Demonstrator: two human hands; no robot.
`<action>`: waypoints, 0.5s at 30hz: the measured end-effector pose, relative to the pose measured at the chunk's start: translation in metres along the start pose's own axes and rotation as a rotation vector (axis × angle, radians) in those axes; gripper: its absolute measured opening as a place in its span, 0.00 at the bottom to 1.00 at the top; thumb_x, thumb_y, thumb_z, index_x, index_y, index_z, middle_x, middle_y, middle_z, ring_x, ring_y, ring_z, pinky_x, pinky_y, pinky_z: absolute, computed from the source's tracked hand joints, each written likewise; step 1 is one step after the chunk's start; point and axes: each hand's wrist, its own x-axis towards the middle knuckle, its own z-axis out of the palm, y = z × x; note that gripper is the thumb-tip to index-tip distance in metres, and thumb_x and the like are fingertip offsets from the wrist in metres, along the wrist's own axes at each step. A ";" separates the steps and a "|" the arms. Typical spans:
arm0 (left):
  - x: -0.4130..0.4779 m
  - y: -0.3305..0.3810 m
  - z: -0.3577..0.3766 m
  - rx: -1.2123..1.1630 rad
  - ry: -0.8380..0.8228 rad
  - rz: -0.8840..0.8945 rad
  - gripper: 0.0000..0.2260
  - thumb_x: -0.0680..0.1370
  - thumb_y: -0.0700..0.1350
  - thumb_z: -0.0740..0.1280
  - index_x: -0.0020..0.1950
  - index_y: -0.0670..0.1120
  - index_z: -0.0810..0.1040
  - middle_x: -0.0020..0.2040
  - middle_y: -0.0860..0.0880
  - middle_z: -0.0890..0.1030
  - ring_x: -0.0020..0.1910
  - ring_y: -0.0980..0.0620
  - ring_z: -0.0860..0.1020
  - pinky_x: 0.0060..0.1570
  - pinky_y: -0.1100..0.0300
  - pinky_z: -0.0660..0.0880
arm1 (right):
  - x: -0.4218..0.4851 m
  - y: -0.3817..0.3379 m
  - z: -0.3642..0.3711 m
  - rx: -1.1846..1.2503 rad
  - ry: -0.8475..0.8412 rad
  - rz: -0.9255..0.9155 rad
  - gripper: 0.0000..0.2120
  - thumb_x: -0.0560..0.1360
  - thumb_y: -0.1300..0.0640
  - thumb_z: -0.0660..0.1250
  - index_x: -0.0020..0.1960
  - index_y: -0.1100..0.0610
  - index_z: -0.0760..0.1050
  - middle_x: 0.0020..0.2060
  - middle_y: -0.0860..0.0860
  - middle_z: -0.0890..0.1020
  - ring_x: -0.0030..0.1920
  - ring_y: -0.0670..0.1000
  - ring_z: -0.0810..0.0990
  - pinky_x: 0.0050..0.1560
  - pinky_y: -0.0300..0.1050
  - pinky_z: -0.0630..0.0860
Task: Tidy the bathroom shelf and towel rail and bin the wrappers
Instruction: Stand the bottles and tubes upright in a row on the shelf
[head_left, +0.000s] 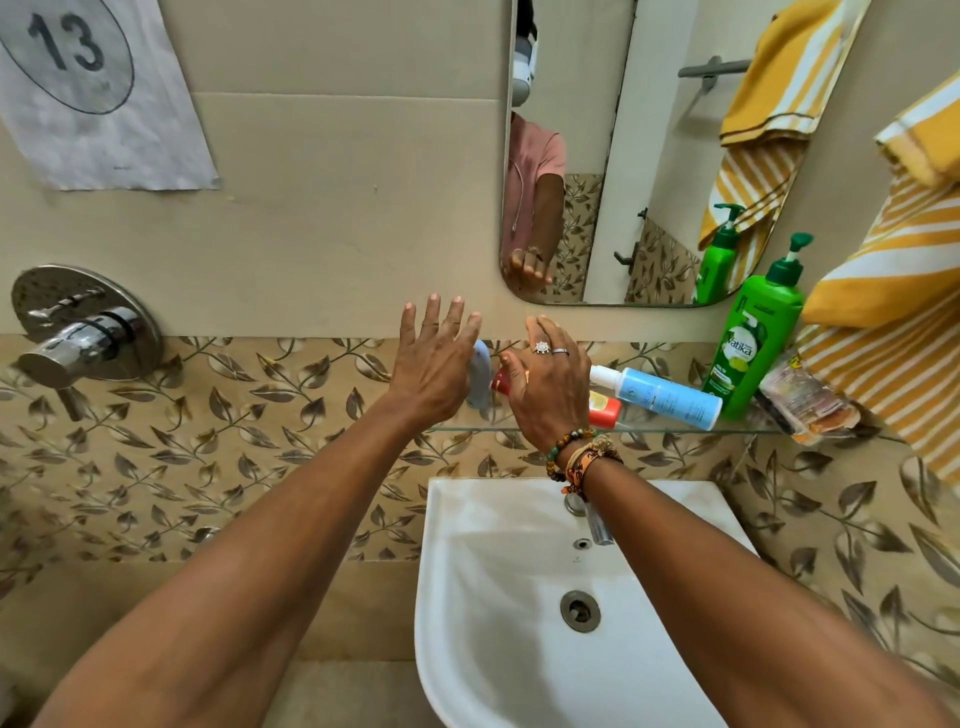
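Note:
A glass shelf (675, 429) runs above the basin. My right hand (550, 384) is closed around a red bottle (604, 408) lying on the shelf. My left hand (434, 358) hovers open, fingers spread, just in front of a pale blue bottle (480, 374) at the shelf's left end. A white and blue spray bottle (660, 397) lies on its side to the right. A green pump bottle (753, 343) stands upright beyond it. A crumpled plastic wrapper (802, 408) lies at the shelf's right end. Yellow striped towels (893, 291) hang at the far right.
A white basin (467, 597) with a tap (597, 525) sits directly below the shelf. A mirror (649, 156) hangs above it. A chrome shower mixer (83, 332) juts from the wall at the left. A paper sheet marked 13 (98, 93) is stuck to the wall.

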 end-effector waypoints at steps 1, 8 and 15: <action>0.002 0.002 0.000 0.006 -0.019 0.003 0.34 0.79 0.44 0.63 0.81 0.47 0.49 0.81 0.41 0.49 0.80 0.39 0.44 0.75 0.40 0.39 | 0.000 0.001 0.001 -0.006 -0.016 0.009 0.25 0.79 0.49 0.61 0.72 0.59 0.67 0.69 0.56 0.72 0.70 0.56 0.68 0.72 0.56 0.61; 0.015 0.009 -0.004 0.043 -0.090 0.029 0.29 0.80 0.43 0.61 0.79 0.48 0.55 0.79 0.43 0.63 0.80 0.40 0.54 0.75 0.37 0.41 | -0.001 0.002 0.010 -0.054 -0.145 0.044 0.22 0.79 0.46 0.59 0.69 0.55 0.68 0.65 0.54 0.74 0.64 0.56 0.70 0.65 0.54 0.63; 0.027 0.013 -0.010 0.045 -0.145 0.048 0.24 0.78 0.38 0.64 0.74 0.52 0.68 0.65 0.46 0.78 0.73 0.42 0.67 0.74 0.36 0.45 | 0.004 0.004 0.021 -0.054 -0.276 0.067 0.16 0.78 0.46 0.60 0.57 0.57 0.74 0.57 0.55 0.78 0.59 0.57 0.72 0.60 0.54 0.65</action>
